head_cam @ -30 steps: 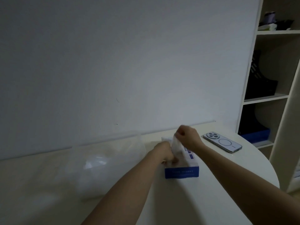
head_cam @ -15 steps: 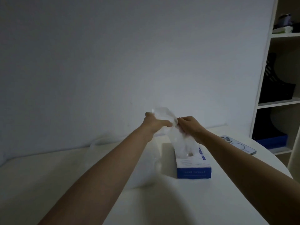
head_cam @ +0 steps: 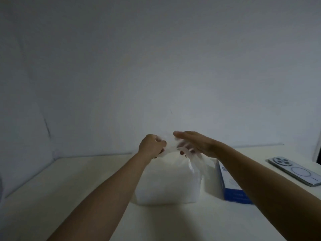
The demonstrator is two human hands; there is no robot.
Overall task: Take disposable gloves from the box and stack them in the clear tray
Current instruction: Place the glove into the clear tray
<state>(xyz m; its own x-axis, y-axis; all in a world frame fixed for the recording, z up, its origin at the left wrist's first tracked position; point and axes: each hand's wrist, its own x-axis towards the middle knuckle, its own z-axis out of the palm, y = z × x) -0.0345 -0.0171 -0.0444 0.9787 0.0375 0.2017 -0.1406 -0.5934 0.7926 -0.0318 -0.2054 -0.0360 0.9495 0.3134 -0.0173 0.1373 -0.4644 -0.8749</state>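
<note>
arms: Two bare arms reach forward from the bottom edge, one on each side.
table (head_cam: 69,197): It is smooth and cream-coloured, with a flat top. Its far edge meets the wall.
clear tray (head_cam: 165,197): A see-through plastic tub with soft, rounded corners sits on the table between the two arms. It looks milky white and foggy inside. What lies in it is too hazy to make out.
box (head_cam: 231,193): A cardboard box, blue at the bottom and white higher up, stands just to the right of the clear tray. The right arm hides part of it.
phone (head_cam: 298,173): A flat, shiny, silver-blue phone lies face down well off to the right. It has a round camera bump and a thin ring on its back.
left hand (head_cam: 152,145): It is curled into a fist above the far side of the clear tray and pinches one end of the glove.
right hand (head_cam: 196,142): Its fingers lie long and flat on top, and the thumb tucks under, so it nips the glove. This part is blurry.
glove (head_cam: 197,161): It is thin, crinkly, see-through plastic. It stretches between both hands in the air above the clear tray, and a loose bit hangs down under the right hand.
wall (head_cam: 156,66): Plain, smooth and grey-white, with a few small dark marks.
</note>
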